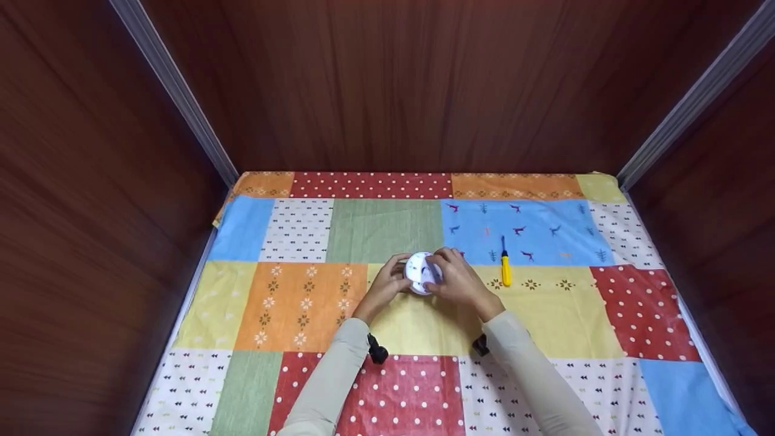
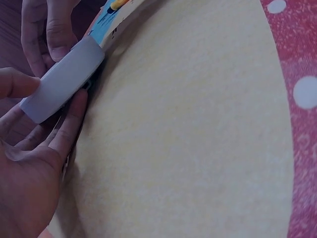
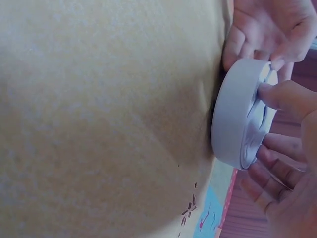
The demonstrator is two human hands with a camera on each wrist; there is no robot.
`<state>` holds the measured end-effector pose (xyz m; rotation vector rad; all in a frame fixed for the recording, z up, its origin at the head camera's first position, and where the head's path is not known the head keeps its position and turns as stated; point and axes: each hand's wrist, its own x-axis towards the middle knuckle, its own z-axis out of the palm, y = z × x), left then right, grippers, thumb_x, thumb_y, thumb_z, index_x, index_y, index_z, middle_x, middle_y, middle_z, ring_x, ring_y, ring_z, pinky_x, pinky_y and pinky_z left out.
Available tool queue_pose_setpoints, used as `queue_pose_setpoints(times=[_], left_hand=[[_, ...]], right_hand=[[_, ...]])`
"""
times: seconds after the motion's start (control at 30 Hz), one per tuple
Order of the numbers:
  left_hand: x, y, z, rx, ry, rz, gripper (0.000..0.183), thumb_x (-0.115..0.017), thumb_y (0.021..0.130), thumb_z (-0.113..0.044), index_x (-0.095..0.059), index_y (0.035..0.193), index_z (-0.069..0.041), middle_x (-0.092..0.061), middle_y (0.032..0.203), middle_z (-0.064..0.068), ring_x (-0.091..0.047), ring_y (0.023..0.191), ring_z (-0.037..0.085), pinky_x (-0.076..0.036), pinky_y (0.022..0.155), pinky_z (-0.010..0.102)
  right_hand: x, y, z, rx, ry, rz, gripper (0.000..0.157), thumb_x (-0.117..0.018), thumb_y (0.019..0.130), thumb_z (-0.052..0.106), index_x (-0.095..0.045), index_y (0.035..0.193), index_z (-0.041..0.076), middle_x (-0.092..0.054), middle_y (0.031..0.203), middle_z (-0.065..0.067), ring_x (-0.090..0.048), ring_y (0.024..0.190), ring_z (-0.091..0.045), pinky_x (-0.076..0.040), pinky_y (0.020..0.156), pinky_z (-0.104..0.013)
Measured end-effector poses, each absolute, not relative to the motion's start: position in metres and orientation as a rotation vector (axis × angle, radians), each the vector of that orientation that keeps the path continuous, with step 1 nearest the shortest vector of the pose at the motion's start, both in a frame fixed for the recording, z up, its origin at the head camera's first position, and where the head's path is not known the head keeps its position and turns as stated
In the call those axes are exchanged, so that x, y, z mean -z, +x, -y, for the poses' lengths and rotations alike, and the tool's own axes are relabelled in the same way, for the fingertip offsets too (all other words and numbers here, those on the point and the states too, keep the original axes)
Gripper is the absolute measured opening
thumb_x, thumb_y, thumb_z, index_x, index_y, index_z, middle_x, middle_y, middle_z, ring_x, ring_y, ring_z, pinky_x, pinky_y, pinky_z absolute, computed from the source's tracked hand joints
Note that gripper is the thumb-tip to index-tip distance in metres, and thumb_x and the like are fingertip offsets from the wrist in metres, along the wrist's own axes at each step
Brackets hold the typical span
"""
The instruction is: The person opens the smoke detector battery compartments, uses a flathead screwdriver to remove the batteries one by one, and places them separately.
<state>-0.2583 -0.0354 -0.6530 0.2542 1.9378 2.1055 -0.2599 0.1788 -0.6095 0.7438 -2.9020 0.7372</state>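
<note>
A round white plastic device [image 1: 416, 274], shaped like a thick disc with a raised pattern on its upper face, is between both hands over the yellow patch of cloth. My left hand [image 1: 385, 287] grips its left side; in the left wrist view the thumb presses the rim and fingers [image 2: 74, 116] reach under it. From the right, my right hand [image 1: 465, 282] holds it, its thumb [image 3: 285, 96] on the upper face and fingertips at the edge. The smooth white side wall [image 3: 232, 111] shows in the right wrist view. The underside is hidden.
To the right lies a screwdriver [image 1: 506, 270] with a yellow handle, its dark shaft pointing away. A patchwork cloth [image 1: 387, 227] covers the table. Brown wood-look panels [image 1: 387, 91] enclose the back and both sides.
</note>
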Motion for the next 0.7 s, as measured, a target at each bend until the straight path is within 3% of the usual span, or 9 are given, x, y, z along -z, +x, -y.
queue_pose_setpoints(times=[0.7], left_hand=[[0.6519, -0.2596, 0.0351, -2.102, 0.267, -1.942, 0.066, -0.06, 0.088, 0.008, -0.05, 0.152, -0.002, -0.062, 0.133, 0.025, -0.065, 0.107, 0.019, -0.06, 0.082, 0.027]], right_hand=[[0.6128, -0.2628, -0.1783, -0.845, 0.686, 2.916, 0.062, -0.09, 0.086, 0.027, -0.058, 0.132, 0.001, -0.062, 0.134, -0.016, -0.054, 0.123, -0.034, -0.051, 0.106, -0.05]])
